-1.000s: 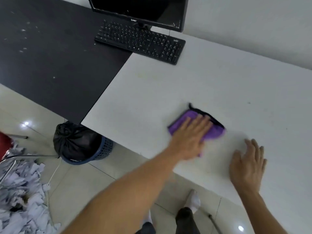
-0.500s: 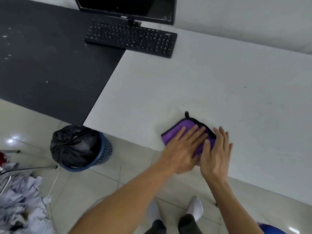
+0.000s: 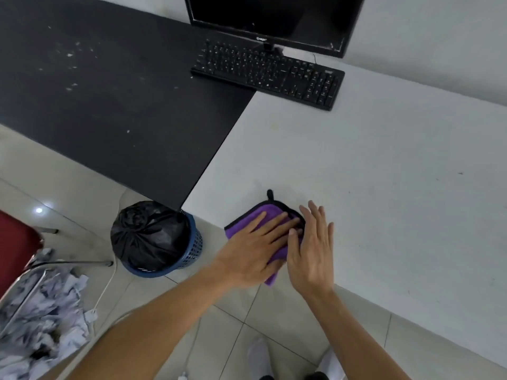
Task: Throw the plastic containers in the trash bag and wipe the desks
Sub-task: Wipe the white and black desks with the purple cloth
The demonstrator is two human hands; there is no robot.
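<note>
Head view: no plastic containers anywhere in sight. Knotted trash bag [image 3: 148, 234] in a blue basket [image 3: 195, 248] on the floor by the worktop corner, so probably done with that part.

Mid-wipe near the front edge of the white worktop [image 3: 384, 174]. Left grip [image 3: 255, 250] flat, fingers straight, pressing the purple cloth [image 3: 247, 219]. Right grip [image 3: 311, 256] open too, thumb side on the cloth's right edge, clasping nothing.

Left to wipe, seemingly: the black worktop [image 3: 109, 105], flecked with white crumbs.

In the way further back: keyboard [image 3: 269, 72] and monitor [image 3: 274, 20] across the seam. On the floor, shredded paper [image 3: 41, 319] beside a red chair [image 3: 13, 248].
</note>
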